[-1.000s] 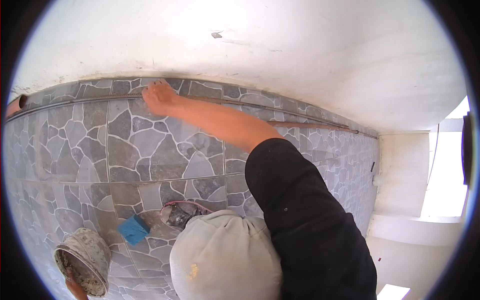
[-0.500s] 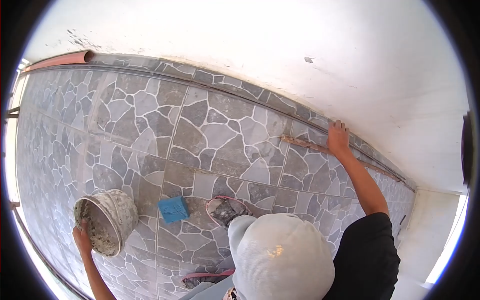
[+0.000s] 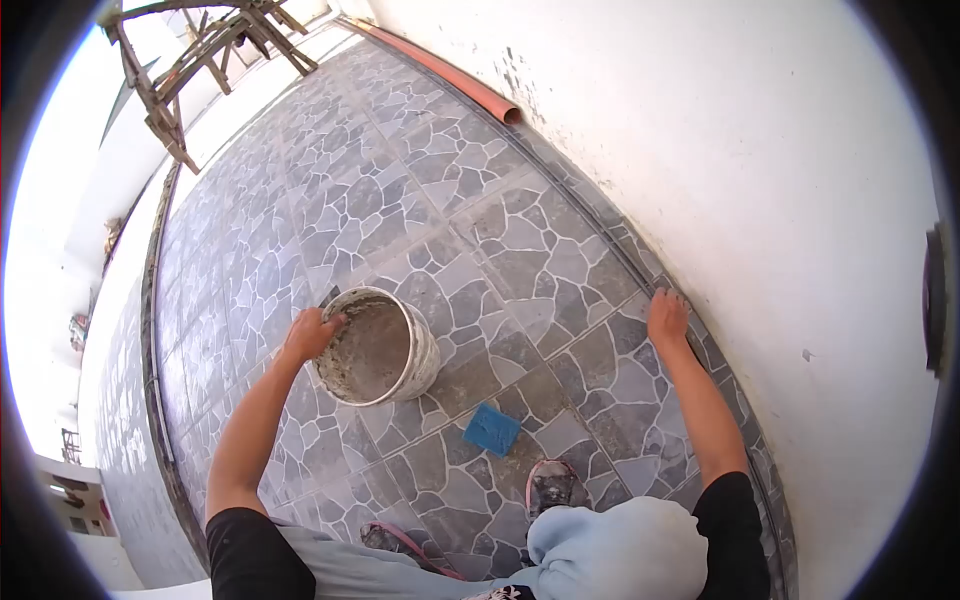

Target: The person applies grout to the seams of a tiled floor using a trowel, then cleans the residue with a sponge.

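A whitish, mortar-stained bucket (image 3: 424, 362) stands tilted on the stone-patterned floor, its mouth toward me. Grey-brown residue coats the inside. My left hand (image 3: 312, 334) is closed over the near-left rim, thumb inside. My right hand (image 3: 668, 316) is down at the wall's foot, fingers curled at the long dark rods (image 3: 615, 250) lying along it. What its fingers close on, if anything, is hidden. Between the bucket and my shoe lies a blue sponge-like block (image 3: 491, 430), touched by neither hand.
An orange pipe (image 3: 470, 88) lies along the white wall (image 3: 720, 150) at the far end. Rough wooden trestles (image 3: 215, 50) stand at the upper left. A dark strip (image 3: 151, 300) edges the floor on the left. My shoes (image 3: 552, 486) are close to the blue block.
My view has swung left along the floor, bringing the trestles and more of the pipe into sight. My left hand stays on the bucket's rim; the right stays by the rods at the wall.
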Tool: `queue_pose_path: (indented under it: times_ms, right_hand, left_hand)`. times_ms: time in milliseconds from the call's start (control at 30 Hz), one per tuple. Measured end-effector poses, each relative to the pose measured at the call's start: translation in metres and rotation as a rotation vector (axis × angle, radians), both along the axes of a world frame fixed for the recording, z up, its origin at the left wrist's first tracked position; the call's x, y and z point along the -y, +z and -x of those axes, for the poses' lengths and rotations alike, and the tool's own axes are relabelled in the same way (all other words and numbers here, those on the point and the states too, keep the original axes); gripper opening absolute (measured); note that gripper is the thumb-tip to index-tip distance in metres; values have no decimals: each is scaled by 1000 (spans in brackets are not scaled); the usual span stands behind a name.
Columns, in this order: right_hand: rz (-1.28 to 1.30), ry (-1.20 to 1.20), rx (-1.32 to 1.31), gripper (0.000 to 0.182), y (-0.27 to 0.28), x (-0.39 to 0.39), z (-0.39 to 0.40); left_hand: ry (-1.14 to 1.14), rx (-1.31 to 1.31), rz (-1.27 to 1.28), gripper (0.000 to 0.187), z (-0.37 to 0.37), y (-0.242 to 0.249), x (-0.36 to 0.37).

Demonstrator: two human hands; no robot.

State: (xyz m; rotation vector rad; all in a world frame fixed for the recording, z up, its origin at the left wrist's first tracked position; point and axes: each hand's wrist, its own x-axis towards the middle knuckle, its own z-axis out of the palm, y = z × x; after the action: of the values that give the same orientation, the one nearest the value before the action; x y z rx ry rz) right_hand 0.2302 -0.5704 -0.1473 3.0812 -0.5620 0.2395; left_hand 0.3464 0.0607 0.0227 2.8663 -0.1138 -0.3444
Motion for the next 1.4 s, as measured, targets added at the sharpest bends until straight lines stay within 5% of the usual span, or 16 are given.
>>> queue_pose_path:
  times_ms: [200, 267, 600, 1000, 1200, 1267, 1367, 1400]
  right_hand:
    - [-86, 62, -146, 23, -17, 28, -9]
    - [143, 118, -25, 16, 8, 3, 4]
    - [135, 120, -169, 23, -7, 14, 3]
    - [61, 51, -289, 25, 16, 75, 221]
    - [73, -265, -431, 30, 22, 111, 377]
    - [179, -300, -607, 38, 57, 93, 387]
    - [21, -300, -283, 40, 70, 83, 347]
    - [-49, -284, -201, 38, 75, 74, 317]
  left_hand:
    - [1, 43, -88, 56, 2, -5, -3]
    - [-11, 119, -127, 57, 0, -4, -5]
    - [15, 26, -105, 59, -5, -8, -6]
    - [-36, -12, -76, 55, -6, -8, -12]
    - [-54, 17, -19, 56, -5, -10, -12]
    - [-26, -14, -88, 57, -9, -14, -16]
    - [-74, 93, -60, 56, -19, -34, -39]
    - [-99, -74, 14, 51, -23, -28, -35]
